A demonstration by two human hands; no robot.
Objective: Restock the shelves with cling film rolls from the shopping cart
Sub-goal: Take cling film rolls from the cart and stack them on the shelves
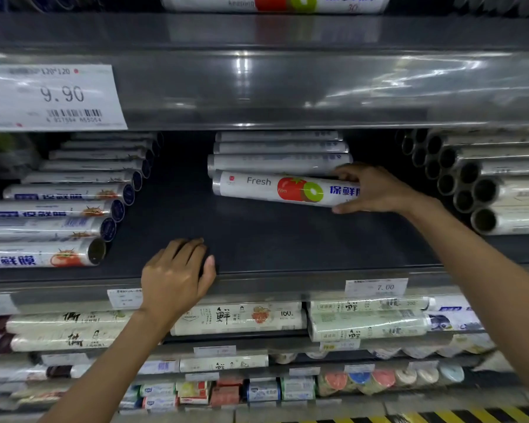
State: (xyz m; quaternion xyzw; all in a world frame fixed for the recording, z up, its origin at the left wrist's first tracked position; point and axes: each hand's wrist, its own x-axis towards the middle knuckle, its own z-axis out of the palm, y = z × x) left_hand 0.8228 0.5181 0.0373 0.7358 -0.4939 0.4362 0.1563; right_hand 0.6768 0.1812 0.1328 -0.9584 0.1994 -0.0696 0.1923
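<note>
A white cling film roll [266,187] printed with "Fresh", a tomato and a kiwi lies crosswise on the dark middle shelf [257,239], in front of three plainer rolls [275,154] stacked behind it. My right hand [376,189] grips that roll's right end, fingers over the top and thumb underneath. My left hand [177,276] rests on the shelf's front edge with its fingers curled over the lip, holding nothing. The shopping cart is out of view.
Rows of tomato-printed rolls [52,209] lie at the shelf's left, and a stack of rolls with open tube ends [477,181] at its right. A 9.90 price tag [49,96] hangs on the shelf above. Lower shelves [239,319] hold more rolls and small packs.
</note>
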